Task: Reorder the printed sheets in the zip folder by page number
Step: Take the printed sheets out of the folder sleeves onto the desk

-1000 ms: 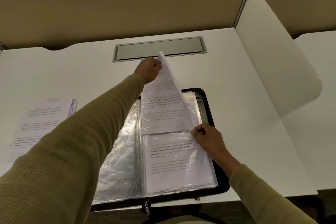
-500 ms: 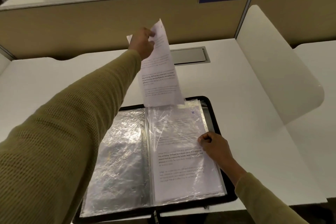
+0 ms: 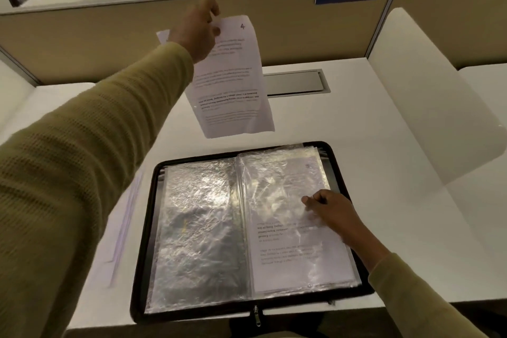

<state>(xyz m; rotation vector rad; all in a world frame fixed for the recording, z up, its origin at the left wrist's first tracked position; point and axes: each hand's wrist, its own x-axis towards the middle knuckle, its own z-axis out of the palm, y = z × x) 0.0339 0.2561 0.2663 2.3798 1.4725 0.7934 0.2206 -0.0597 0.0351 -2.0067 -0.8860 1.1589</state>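
Observation:
A black zip folder [image 3: 142, 230] lies open on the white desk, its clear plastic sleeves spread left and right. My left hand [image 3: 196, 31] is raised high above the desk and pinches the top of a printed sheet [image 3: 233, 85] marked 4, which hangs free above the folder. My right hand [image 3: 329, 211] rests with curled fingers on the right-hand sleeve [image 3: 288, 228], which holds another printed sheet with a faint number in its top corner. The left-hand sleeve [image 3: 197, 228] looks empty and shiny.
Loose printed sheets [image 3: 123, 228] lie on the desk left of the folder, mostly behind my left sleeve. A metal cable hatch [image 3: 296, 82] sits at the back of the desk. A beige partition [image 3: 82, 44] closes the back; a white divider [image 3: 428, 96] stands on the right.
My left hand has pulled the sheet fully out of the right sleeve and lifted it up clear of the folder. The right hand stayed on the sleeve.

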